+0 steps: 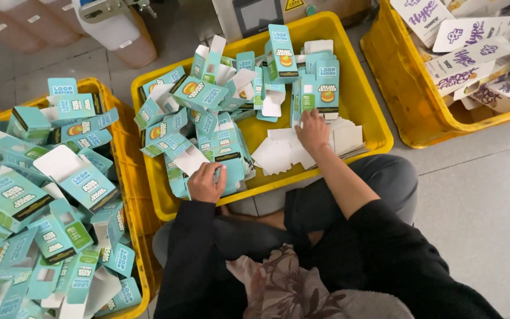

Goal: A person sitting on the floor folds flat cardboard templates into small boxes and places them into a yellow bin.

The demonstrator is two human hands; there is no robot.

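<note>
The left hand [206, 183] grips a teal box [226, 168], fingers closed around it; the right hand [313, 131] presses spread fingers on white cards [278, 155] under its fingertips; both look light, bendy; hold by the edges.

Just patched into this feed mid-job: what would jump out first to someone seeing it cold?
The bright yellow crate at centre, heaped with small teal cartons, many with flaps open. The left hand grips one teal carton at the crate's near edge, while the right hand rests on a loose pile of white card inserts. A second yellow crate on the left overflows with more teal cartons.
</note>
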